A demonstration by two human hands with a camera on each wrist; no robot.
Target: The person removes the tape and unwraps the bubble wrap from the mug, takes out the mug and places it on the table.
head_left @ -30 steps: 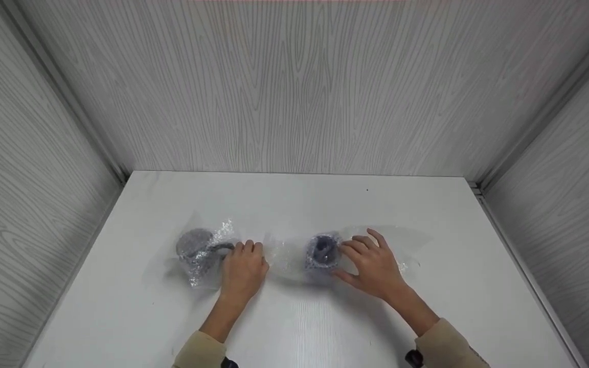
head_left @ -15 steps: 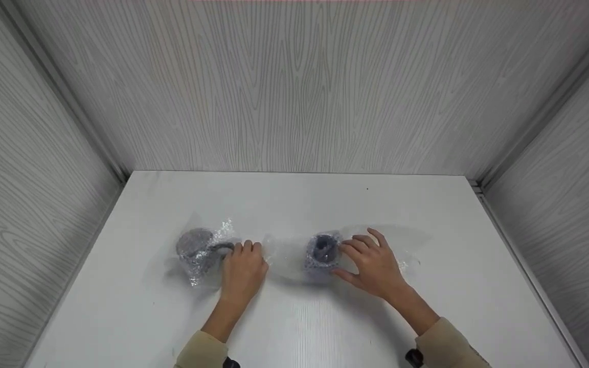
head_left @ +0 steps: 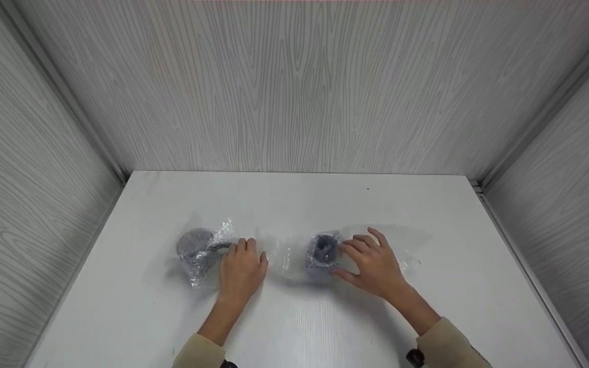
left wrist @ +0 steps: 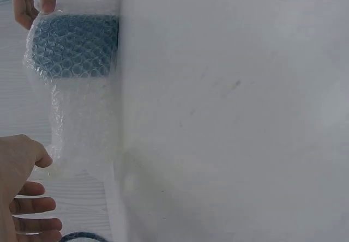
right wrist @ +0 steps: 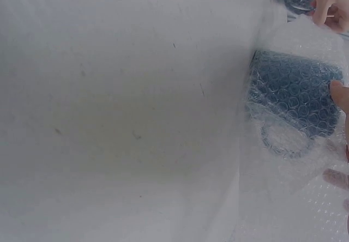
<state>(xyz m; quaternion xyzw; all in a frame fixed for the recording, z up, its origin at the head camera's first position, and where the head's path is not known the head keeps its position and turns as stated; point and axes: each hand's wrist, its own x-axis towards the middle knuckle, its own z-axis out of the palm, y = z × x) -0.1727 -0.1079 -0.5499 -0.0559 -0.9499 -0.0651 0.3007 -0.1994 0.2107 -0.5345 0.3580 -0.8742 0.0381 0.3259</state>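
Note:
A dark blue mug (head_left: 325, 249) stands upright in the middle of the table, with bubble wrap (head_left: 284, 253) around its side. Its covered side and handle show in the right wrist view. My right hand (head_left: 374, 263) holds this mug from the right, thumb in front and fingers behind. My left hand (head_left: 242, 268) lies over the left end of the wrap, thumb spread away from the extended fingers in the left wrist view. Close by its fingertips is the dark handle (head_left: 220, 246) of another bubble-wrapped mug (head_left: 195, 245) on the left.
More clear wrap (head_left: 402, 240) trails to the right, behind and beyond my right hand. The white tabletop (head_left: 294, 327) meets a wood-grain back panel (head_left: 294, 92), with similar side panels (head_left: 34, 204) at left and right.
My left hand has shifted slightly left and its thumb has spread, letting go of the wrap's left end. My right hand and both mugs stay in place.

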